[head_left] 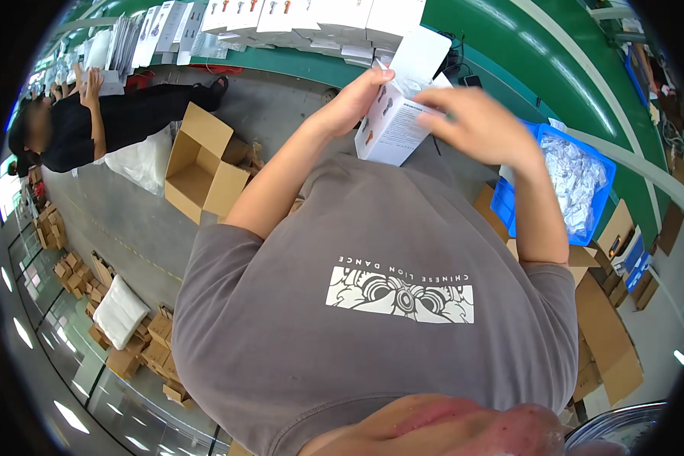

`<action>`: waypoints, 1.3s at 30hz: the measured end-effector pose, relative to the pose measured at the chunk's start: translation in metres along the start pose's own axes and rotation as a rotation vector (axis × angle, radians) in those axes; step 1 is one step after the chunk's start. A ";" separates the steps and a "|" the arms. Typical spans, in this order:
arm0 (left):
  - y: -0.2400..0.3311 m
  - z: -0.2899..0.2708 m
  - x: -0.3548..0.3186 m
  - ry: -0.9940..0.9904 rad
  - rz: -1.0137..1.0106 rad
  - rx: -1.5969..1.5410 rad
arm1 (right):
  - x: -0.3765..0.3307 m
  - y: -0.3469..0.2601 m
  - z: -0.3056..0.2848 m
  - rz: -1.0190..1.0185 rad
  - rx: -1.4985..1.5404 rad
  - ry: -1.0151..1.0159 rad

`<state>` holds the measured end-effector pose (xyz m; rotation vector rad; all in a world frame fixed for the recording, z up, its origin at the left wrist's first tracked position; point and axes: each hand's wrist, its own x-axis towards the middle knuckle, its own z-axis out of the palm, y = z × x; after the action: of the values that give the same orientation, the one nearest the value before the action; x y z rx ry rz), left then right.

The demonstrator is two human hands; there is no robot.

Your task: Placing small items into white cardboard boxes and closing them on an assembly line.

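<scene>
A white printed carton [394,131] stands upright in front of my chest, its large lid flap [422,57] raised at the far side. Clear plastic [410,86] shows inside the carton's mouth. My left hand [355,100] grips the carton's left upper edge, thumb near the rim and fingers mostly hidden behind it. On the other side, my right hand [475,125] is smeared by motion. Its fingers are stretched toward the right upper edge with a gap between them. Whether they touch the carton is hard to see, and no object shows in them.
White printed cartons [304,19] line the green bench [289,67]. A blue crate [606,186] of plastic-wrapped pieces [574,182] is at right. An open brown box [186,178] lies on the floor at left. Beyond it, another person [91,133] in black works at the bench.
</scene>
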<state>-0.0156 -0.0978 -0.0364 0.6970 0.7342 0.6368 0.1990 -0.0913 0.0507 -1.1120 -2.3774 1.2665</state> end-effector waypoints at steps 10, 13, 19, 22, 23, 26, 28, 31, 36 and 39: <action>0.011 -0.001 -0.009 0.174 -0.023 -0.034 | 0.018 -0.011 0.012 0.008 -0.065 -0.227; 0.012 -0.010 -0.007 0.149 -0.039 -0.038 | -0.004 0.031 0.030 -0.028 0.295 0.800; 0.020 -0.011 -0.021 0.048 -0.105 0.014 | 0.007 0.012 0.066 0.040 0.421 0.489; 0.011 -0.009 -0.023 0.028 -0.078 -0.115 | 0.017 0.017 0.059 0.018 0.306 0.431; 0.012 -0.015 -0.021 0.018 -0.055 -0.166 | 0.016 0.017 0.060 0.019 0.330 0.386; -0.006 -0.022 -0.011 0.003 -0.082 -0.218 | 0.013 0.017 0.049 -0.121 0.275 0.291; -0.005 -0.027 -0.013 0.004 -0.055 -0.222 | 0.031 0.035 0.037 -0.048 0.395 0.461; 0.005 -0.006 -0.022 0.084 -0.083 -0.117 | 0.057 0.034 0.022 0.029 0.407 0.598; 0.002 -0.009 -0.027 0.117 -0.104 -0.165 | 0.063 0.012 0.025 -0.097 0.050 0.575; -0.005 -0.007 -0.027 0.119 -0.021 -0.157 | 0.058 0.010 0.038 -0.150 0.063 0.585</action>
<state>-0.0358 -0.1181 -0.0339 0.5099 0.7913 0.7134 0.1449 -0.0699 0.0121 -1.0773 -1.9239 0.8141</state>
